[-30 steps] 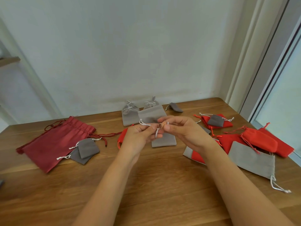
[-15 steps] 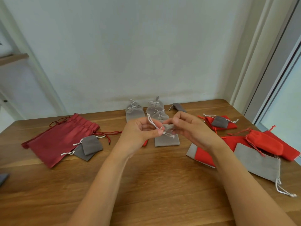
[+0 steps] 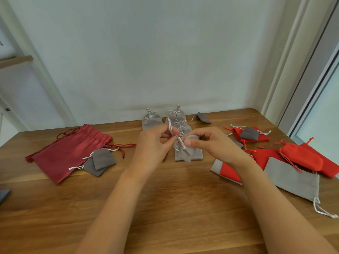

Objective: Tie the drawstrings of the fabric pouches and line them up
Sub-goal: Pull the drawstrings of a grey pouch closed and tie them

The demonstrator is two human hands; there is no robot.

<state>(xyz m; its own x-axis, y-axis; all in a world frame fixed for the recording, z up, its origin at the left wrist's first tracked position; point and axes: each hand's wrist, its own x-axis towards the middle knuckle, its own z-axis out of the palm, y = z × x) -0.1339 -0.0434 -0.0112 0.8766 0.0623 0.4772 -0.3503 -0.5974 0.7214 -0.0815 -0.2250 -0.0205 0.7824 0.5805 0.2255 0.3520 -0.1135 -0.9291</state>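
Centrally, white drawstring (image 3: pixel 170 128) in a left hand (image 3: pixel 155 146) pinch, small grey pouch (image 3: pixel 183 154) apparently in right hand (image 3: pixel 212 146) grip.

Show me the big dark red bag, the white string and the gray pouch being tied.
Dark red pouch (image 3: pixel 67 153): head view, middle of its cloth.
White drawstring (image 3: pixel 170 128): head view, upper loop.
Grey pouch (image 3: pixel 184 154): head view, hanging body.

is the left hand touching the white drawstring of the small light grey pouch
Touching. The head view shows the left hand pinching the white drawstring of the small light grey fabric pouch between its fingers.
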